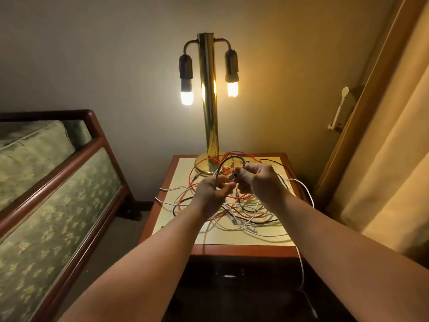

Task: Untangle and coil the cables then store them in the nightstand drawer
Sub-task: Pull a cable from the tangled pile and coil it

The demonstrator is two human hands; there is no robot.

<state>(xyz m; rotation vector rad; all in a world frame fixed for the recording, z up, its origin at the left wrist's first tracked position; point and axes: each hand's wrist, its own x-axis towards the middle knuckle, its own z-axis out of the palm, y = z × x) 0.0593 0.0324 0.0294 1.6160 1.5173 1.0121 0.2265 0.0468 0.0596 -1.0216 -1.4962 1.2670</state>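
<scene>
Grey cable (228, 158) is arching between both hands: left hand (213, 194) pinching one run, right hand (257, 182) gripping the plug end. Tangle (243, 210) is lying on the tabletop (183, 168) by the lamp (209, 112). Nothing is looking coiled yet, and the drawer (229, 274) is looking closed. I'd say this is early untangling.

Cable tangle (234, 210) on nightstand (243, 239), before lamp (209, 101)

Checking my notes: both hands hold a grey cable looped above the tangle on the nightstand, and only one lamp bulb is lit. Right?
No: the head view shows both bulbs of the lamp lit. Otherwise right: left hand and right hand hold the grey cable looped above the tangle on the nightstand.
</scene>
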